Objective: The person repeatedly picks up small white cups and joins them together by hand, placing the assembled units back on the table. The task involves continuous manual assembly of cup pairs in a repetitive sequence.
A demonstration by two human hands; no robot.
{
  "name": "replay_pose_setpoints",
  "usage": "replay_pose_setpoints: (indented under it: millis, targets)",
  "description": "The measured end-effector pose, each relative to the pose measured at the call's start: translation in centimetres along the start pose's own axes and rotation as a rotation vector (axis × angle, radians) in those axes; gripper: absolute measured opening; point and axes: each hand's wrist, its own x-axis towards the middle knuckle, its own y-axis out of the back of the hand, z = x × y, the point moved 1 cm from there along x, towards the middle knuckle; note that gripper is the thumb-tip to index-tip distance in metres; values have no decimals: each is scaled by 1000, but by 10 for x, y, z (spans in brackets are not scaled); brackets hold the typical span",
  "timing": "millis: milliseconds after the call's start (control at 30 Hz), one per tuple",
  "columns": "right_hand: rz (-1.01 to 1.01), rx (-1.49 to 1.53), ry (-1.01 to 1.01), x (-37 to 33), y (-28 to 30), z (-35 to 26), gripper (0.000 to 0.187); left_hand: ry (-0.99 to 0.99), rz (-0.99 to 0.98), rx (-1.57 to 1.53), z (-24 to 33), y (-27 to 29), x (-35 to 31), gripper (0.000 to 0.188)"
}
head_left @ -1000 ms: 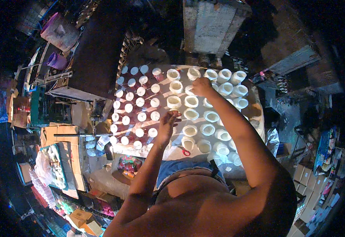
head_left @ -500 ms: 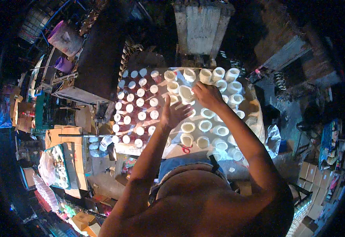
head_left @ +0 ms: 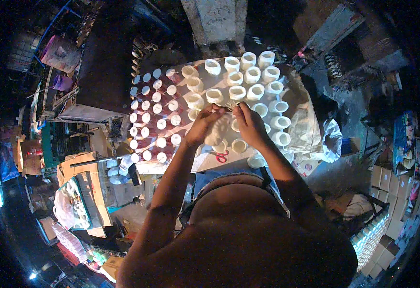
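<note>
The fingers [head_left: 215,111] of the left hand [head_left: 201,126] and right hand [head_left: 251,126] were pinched close together at the upper edge of a pale, pouch-like piece [head_left: 218,129], which showed between the hands, over the near part of the table [head_left: 204,163]. Red-handled scissors [head_left: 222,157] lay just nearer the body. White open-mouthed containers [head_left: 214,95] stood around and beyond the hands; farther left, reddish jars with pale round tops [head_left: 161,124] stood in rows. A crumpled pale sheet [head_left: 305,128] covered the table's right end.

A whitish, rounded, pouch-like piece [head_left: 218,130] hangs from left hand [head_left: 207,123] and right hand [head_left: 251,126].
</note>
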Motion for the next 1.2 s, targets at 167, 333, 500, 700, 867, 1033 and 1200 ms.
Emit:
replay_pose_setpoints:
  millis: [167,333,500,700,867,1033,1200]
  targets:
    - [33,161,-4,-7,18,-3,28,-182,-2,262,33,-41,-24,19]
    - [-18,302,-10,-14,27,1,31,-156,97,230,39,-47,-34,18]
    - [-12,362,-8,-17,30,-2,32,-305,-3,241,40,-52,-38,10]
    - [-13,325,16,-20,29,-1,33,-385,16,459,44,-64,-42,8]
    - [-78,236,-14,-23,44,-11,34,-347,21,558,51,-71,-47,7]
    - [-94,310,35,-23,46,-6,33,-446,-15,563,46,-64,-43,6]
    - [-126,253,33,-19,63,-18,30,-497,-71,574,48,-60,-45,18]
